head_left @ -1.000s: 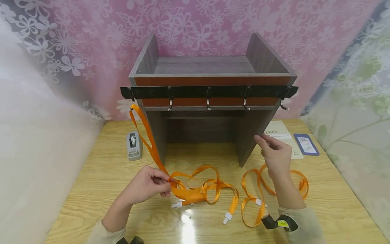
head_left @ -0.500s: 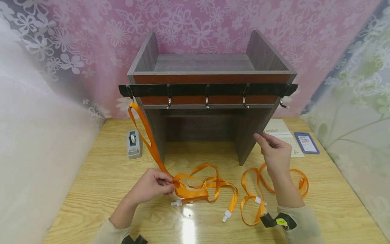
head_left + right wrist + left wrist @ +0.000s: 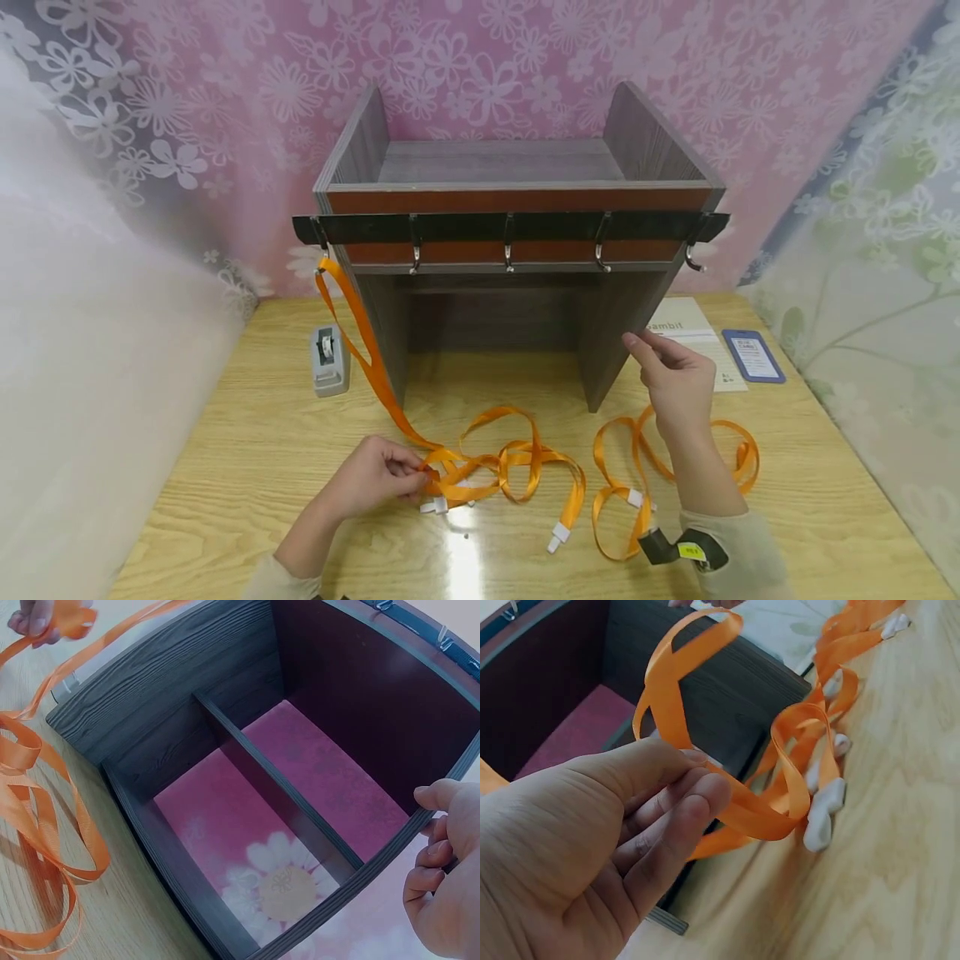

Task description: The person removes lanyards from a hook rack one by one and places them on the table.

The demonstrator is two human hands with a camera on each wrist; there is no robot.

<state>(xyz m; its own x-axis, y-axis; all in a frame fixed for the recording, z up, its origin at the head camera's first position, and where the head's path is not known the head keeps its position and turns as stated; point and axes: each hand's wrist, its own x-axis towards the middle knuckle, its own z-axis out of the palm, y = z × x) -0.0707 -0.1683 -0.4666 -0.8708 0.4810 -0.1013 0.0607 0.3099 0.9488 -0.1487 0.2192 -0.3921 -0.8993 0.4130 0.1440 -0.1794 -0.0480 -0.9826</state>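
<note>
An orange lanyard hangs by its loop on the leftmost hook of a black hook rail. The rail runs across the front of a grey wooden desk shelf. My left hand pinches the orange strap low over the table; in the left wrist view the ribbon comes out between thumb and fingertips. My right hand grips the front edge of the shelf's right side panel, thumb on one face and curled fingers on the other.
Orange lanyards with white clips lie tangled in front of the shelf, and another coil lies near the right forearm. A tape dispenser stands left; a paper booklet and a blue card holder lie right.
My left hand has moved down and slightly right with the strap, which now reaches lower towards the tangled lanyards. The loop stays on its hook, and the right hand keeps its hold.
</note>
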